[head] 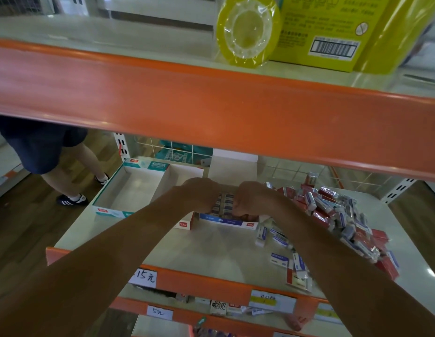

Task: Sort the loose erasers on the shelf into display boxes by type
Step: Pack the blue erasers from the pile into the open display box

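Over the blue box [226,222], our left hand [199,193] and right hand [251,199] clamped curled fingers on a row of erasers [225,203] inside it. A pile [345,215] of loose ones lay right, a teal box [129,188] left.

I have both forearms bare, coming in from the bottom corners and converging over the blue-fronted display box [227,221]. My left hand [201,194] is at the box's left side and my right hand [251,199] at its right side. Wrists are roughly level, backs of both hands toward camera. Fingers of each curl down and inward onto the row of erasers [225,203] in the box, clamping it from both sides. Left fingertips are hidden behind the hand. Right knuckles are visible and bent tight.
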`<state>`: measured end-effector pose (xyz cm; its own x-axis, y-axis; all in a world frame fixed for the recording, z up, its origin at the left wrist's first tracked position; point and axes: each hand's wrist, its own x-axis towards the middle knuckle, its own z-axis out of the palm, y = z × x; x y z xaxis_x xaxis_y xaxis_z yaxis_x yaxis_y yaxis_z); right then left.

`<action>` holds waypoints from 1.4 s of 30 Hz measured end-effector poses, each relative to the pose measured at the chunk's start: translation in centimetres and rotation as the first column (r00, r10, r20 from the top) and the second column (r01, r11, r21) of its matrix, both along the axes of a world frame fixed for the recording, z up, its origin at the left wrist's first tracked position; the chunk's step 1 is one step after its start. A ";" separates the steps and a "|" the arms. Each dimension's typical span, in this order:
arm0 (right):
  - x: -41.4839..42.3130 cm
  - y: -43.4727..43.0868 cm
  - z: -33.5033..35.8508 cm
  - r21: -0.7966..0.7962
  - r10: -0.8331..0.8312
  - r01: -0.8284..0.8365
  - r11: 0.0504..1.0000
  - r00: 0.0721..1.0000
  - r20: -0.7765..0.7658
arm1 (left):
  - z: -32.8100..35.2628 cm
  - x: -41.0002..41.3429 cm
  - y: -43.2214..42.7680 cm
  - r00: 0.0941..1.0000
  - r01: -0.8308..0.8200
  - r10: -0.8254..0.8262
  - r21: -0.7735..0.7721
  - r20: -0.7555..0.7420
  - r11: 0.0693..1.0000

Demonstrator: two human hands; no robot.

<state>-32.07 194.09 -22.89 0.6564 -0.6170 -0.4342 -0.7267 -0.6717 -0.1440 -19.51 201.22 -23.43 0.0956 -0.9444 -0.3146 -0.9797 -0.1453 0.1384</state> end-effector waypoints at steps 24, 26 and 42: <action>-0.1 0.0 -1.4 -0.090 0.087 -0.078 0.993 0.991 0.106 | -0.1 1.2 0.8 0.982 0.013 -0.031 -0.096 -0.187 0.995; -0.2 0.0 -1.4 -0.099 0.090 -0.079 0.992 0.989 0.120 | -0.2 1.2 0.7 0.983 0.016 -0.035 -0.106 -0.180 0.994; -14.5 1.7 1.2 -0.124 -0.097 0.200 0.972 0.820 0.564 | 2.1 -9.7 2.1 0.935 0.095 -0.263 -0.547 -0.237 0.832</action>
